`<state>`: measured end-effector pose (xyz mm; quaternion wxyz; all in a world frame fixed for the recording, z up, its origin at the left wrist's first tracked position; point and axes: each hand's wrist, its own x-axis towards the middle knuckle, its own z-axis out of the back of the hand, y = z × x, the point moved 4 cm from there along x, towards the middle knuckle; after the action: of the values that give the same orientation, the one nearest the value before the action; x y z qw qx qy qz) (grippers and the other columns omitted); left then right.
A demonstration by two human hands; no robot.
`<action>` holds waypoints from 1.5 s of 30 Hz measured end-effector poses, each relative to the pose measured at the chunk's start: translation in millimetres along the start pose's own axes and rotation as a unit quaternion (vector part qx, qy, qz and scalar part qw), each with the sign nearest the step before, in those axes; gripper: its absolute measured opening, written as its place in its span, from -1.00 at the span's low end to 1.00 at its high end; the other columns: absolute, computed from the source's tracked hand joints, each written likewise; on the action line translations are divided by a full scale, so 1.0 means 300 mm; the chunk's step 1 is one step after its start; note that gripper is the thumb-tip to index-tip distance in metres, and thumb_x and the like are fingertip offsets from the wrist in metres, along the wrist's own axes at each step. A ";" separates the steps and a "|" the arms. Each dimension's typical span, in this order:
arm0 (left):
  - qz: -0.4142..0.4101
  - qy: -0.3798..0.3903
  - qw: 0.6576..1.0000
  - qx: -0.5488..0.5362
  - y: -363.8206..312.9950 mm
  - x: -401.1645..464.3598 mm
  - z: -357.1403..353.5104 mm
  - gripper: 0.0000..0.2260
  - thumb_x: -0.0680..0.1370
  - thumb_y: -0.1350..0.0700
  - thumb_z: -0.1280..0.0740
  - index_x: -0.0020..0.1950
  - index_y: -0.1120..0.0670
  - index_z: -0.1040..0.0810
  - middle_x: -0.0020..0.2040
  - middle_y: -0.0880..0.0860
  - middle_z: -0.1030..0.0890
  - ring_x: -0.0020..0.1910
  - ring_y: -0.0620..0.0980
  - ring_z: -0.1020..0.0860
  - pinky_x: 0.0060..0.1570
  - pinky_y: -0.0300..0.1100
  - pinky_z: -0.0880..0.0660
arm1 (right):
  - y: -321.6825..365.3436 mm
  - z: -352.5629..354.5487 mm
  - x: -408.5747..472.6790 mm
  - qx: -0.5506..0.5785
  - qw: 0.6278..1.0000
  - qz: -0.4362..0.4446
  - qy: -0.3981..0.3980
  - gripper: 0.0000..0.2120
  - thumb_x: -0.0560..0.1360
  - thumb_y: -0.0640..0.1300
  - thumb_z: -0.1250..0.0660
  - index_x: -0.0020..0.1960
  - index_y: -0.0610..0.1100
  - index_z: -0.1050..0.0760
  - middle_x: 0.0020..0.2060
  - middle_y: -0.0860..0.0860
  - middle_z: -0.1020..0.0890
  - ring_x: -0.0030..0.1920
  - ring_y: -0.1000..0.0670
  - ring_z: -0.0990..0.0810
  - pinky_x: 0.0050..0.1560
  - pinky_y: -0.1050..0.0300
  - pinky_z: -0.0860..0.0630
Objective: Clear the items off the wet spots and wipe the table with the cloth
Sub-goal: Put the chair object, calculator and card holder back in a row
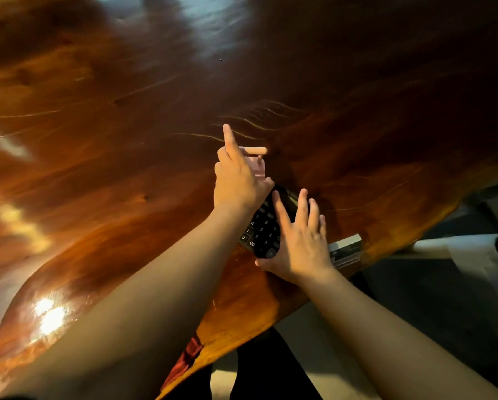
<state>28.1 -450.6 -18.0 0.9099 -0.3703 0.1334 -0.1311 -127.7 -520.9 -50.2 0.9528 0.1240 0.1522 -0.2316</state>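
Observation:
A black calculator lies tilted near the table's right edge. My right hand holds it from the right, thumb under its near end and fingers spread above its keys. My left hand is closed around a small pink object, with the index finger pointing straight up; a pink bar sticks out past the fingers. The glossy brown wooden table fills most of the view. No cloth is in sight.
A grey-white flat stack lies by the table's right edge, just right of my right hand. A white chair base stands on the dark floor to the right. Bright light glare shows on the table's near left.

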 end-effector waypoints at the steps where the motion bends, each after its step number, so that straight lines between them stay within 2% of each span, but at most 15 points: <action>1: 0.002 0.001 1.000 -0.005 0.005 0.000 0.006 0.19 0.34 0.00 -0.62 0.63 -0.01 0.23 0.39 0.12 -0.37 0.29 0.13 -0.44 0.23 -0.02 -0.49 | 0.003 0.004 0.001 -0.005 1.000 -0.002 -0.002 0.43 0.10 0.48 -0.49 0.57 0.19 0.46 0.60 -0.27 0.15 0.58 -0.36 0.12 0.49 -0.39 -0.08; 4: 0.004 -0.005 1.000 -0.020 0.028 -0.006 0.047 0.19 0.33 0.01 -0.62 0.63 -0.02 0.24 0.36 0.11 -0.40 0.27 0.13 -0.46 0.25 0.08 -0.51 | 0.006 0.018 0.005 -0.016 1.000 0.001 -0.017 0.43 0.05 0.51 -0.48 0.62 0.15 0.32 0.55 -0.29 -0.01 0.53 -0.36 -0.02 0.45 -0.37 -0.25; 6: 0.006 -0.019 0.999 -0.030 0.062 -0.010 0.092 0.20 0.31 0.01 -0.63 0.62 -0.06 0.23 0.36 0.10 -0.41 0.26 0.12 -0.47 0.24 0.09 -0.52 | 0.011 0.025 0.004 -0.008 1.000 0.002 -0.024 0.41 0.05 0.51 -0.47 0.63 0.16 0.27 0.53 -0.24 -0.03 0.49 -0.33 -0.04 0.41 -0.36 -0.29; 12: 0.042 -0.091 0.991 -0.084 0.238 -0.038 0.304 0.21 0.21 0.01 -0.62 0.59 -0.18 0.19 0.29 -0.04 -0.45 0.16 0.01 -0.53 0.11 -0.08 -0.54 | 0.090 0.042 0.003 0.014 1.000 0.004 -0.012 0.38 0.00 0.52 -0.43 0.59 0.21 0.26 0.53 -0.19 -0.02 0.48 -0.30 -0.03 0.37 -0.35 -0.34; 16: 0.077 -0.146 0.983 -0.076 0.393 -0.090 0.473 0.21 0.20 0.01 -0.60 0.60 -0.16 0.17 0.33 0.00 -0.44 0.18 0.05 -0.55 0.03 -0.16 -0.43 | 0.230 0.053 0.011 0.023 0.999 0.041 -0.006 0.39 -0.02 0.52 -0.44 0.58 0.23 0.26 0.52 -0.18 -0.03 0.47 -0.29 -0.04 0.35 -0.33 -0.35; 22: 0.135 -0.205 0.967 -0.061 0.670 -0.205 0.718 0.18 0.23 0.04 -0.58 0.62 -0.08 0.17 0.30 0.03 -0.47 0.20 0.12 -0.56 0.06 -0.08 -0.49 | 0.544 0.047 0.028 -0.005 0.990 0.140 -0.009 0.40 -0.02 0.50 -0.44 0.59 0.19 0.26 0.49 -0.22 -0.04 0.44 -0.26 -0.05 0.42 -0.30 -0.27; 26: 0.160 -0.243 0.955 -0.056 0.814 -0.266 0.836 0.17 0.26 0.11 -0.60 0.64 0.01 0.15 0.09 -0.26 -0.37 0.08 -0.15 -0.50 -0.13 -0.38 -0.38 | 0.723 0.021 0.041 -0.050 0.977 0.207 0.000 0.39 0.01 0.51 -0.46 0.59 0.14 0.24 0.49 -0.25 -0.04 0.45 -0.28 -0.04 0.46 -0.32 -0.22; 28: 0.171 -0.257 0.950 -0.046 0.890 -0.299 0.901 0.17 0.27 0.15 -0.60 0.64 0.03 0.14 0.05 -0.25 -0.29 0.07 -0.11 -0.50 -0.17 -0.37 -0.38 | 0.825 0.000 0.043 -0.066 0.968 0.244 0.003 0.39 0.01 0.52 -0.45 0.60 0.13 0.23 0.49 -0.24 -0.06 0.45 -0.30 -0.05 0.46 -0.35 -0.22; 31: 0.193 -0.271 0.942 -0.040 0.992 -0.338 0.980 0.19 0.25 0.18 -0.61 0.64 0.02 0.15 0.01 -0.27 -0.30 -0.04 -0.27 -0.43 -0.26 -0.51 -0.39 | 0.968 -0.024 0.049 -0.079 0.953 0.292 -0.005 0.39 -0.01 0.52 -0.43 0.60 0.12 0.20 0.47 -0.22 -0.08 0.43 -0.30 -0.08 0.44 -0.38 -0.25; 32: 0.200 -0.270 0.941 -0.044 1.020 -0.346 1.000 0.19 0.24 0.18 -0.60 0.63 -0.01 0.16 0.06 -0.23 -0.35 0.00 -0.21 -0.49 -0.18 -0.41 -0.49 | 1.011 -0.031 0.051 -0.082 0.949 0.305 -0.010 0.39 -0.01 0.52 -0.42 0.61 0.12 0.18 0.46 -0.22 -0.09 0.42 -0.29 -0.08 0.43 -0.38 -0.26; 34: 0.212 -0.255 0.941 -0.071 1.066 -0.359 1.029 0.20 0.24 0.19 -0.57 0.62 -0.09 0.19 0.24 -0.05 -0.46 0.13 0.05 -0.60 -0.01 -0.01 -0.63 | 1.093 -0.048 0.053 -0.087 0.938 0.334 -0.020 0.38 -0.03 0.51 -0.43 0.61 0.11 0.13 0.46 -0.23 -0.12 0.41 -0.29 -0.11 0.41 -0.40 -0.28; 36: 0.223 -0.244 0.939 -0.096 1.103 -0.363 1.047 0.20 0.24 0.19 -0.56 0.60 -0.14 0.21 0.28 0.07 -0.50 0.16 0.14 -0.62 0.01 0.14 -0.63 | 1.161 -0.065 0.060 -0.093 0.927 0.362 -0.022 0.37 -0.03 0.49 -0.45 0.61 0.10 0.09 0.47 -0.25 -0.14 0.42 -0.29 -0.11 0.41 -0.41 -0.28; 39: 0.236 -0.243 0.935 -0.103 1.140 -0.367 1.060 0.19 0.24 0.18 -0.59 0.60 -0.16 0.16 0.27 0.09 -0.51 0.14 0.10 -0.62 0.01 0.12 -0.64 | 1.246 -0.089 0.080 -0.118 0.912 0.393 -0.017 0.36 0.00 0.49 -0.46 0.62 0.09 0.09 0.49 -0.27 -0.15 0.44 -0.31 -0.11 0.44 -0.41 -0.24; 42: 0.221 -0.264 0.938 -0.044 1.158 -0.378 1.057 0.10 0.25 0.10 -0.62 0.59 -0.11 0.02 0.34 0.09 -0.45 0.21 0.12 -0.55 0.05 -0.05 -0.54 | 1.306 -0.106 0.106 -0.149 0.899 0.412 -0.010 0.35 0.03 0.50 -0.46 0.62 0.07 0.10 0.50 -0.27 -0.14 0.46 -0.32 -0.11 0.46 -0.40 -0.21; 45: 0.202 -0.271 0.940 -0.046 1.174 -0.376 1.048 0.05 0.27 0.07 -0.62 0.59 -0.04 -0.03 0.27 -0.06 -0.41 0.20 0.07 -0.54 -0.04 -0.16 -0.44 | 1.342 -0.119 0.127 -0.174 0.888 0.427 -0.001 0.34 0.06 0.52 -0.44 0.63 0.06 0.10 0.53 -0.28 -0.13 0.48 -0.32 -0.10 0.48 -0.37 -0.20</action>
<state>79.2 31.8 -34.2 0.9007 -0.3987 -0.0404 0.1677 89.2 -178.2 -29.7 0.9662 0.0091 0.1215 0.2273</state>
